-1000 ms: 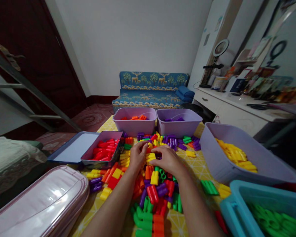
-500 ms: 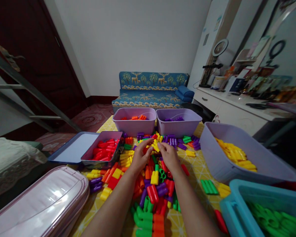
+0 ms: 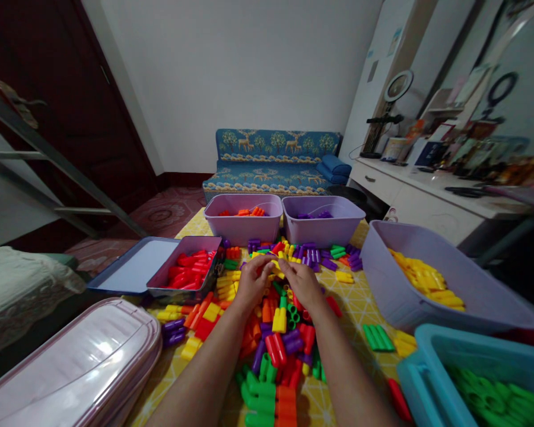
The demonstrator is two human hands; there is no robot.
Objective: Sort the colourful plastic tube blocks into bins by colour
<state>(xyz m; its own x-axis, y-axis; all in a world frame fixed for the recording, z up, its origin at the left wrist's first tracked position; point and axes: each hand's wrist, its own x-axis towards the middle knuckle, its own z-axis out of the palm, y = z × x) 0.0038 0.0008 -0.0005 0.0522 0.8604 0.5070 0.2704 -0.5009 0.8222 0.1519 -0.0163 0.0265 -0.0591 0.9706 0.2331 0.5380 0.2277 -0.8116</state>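
Over a pile of coloured plastic tube blocks, my left hand (image 3: pixel 253 283) and my right hand (image 3: pixel 303 286) meet with their fingertips close together. Between them is a yellow tube block (image 3: pixel 276 270), gripped by the fingers of both and partly hidden. Beneath my hands lie loose blocks, among them a yellow and green pair (image 3: pixel 279 319), a red block (image 3: pixel 276 350) and a purple block (image 3: pixel 292 342). Closer to me, green blocks (image 3: pixel 260 403) are joined to orange blocks (image 3: pixel 286 406).
Lilac bins hold orange (image 3: pixel 242 224), purple (image 3: pixel 323 228) and yellow blocks (image 3: pixel 382 279); a turquoise bin (image 3: pixel 420 367) holds green ones. Left stand a tin (image 3: pixel 182 290) of red blocks, its lid (image 3: pixel 133 267) and stacked pink lids (image 3: pixel 71 362). A sofa (image 3: pixel 276 172) stands behind.
My hands have dipped slightly and drawn closer together at the fingertips around the yellow tube block. The bins and the surrounding pile look the same.
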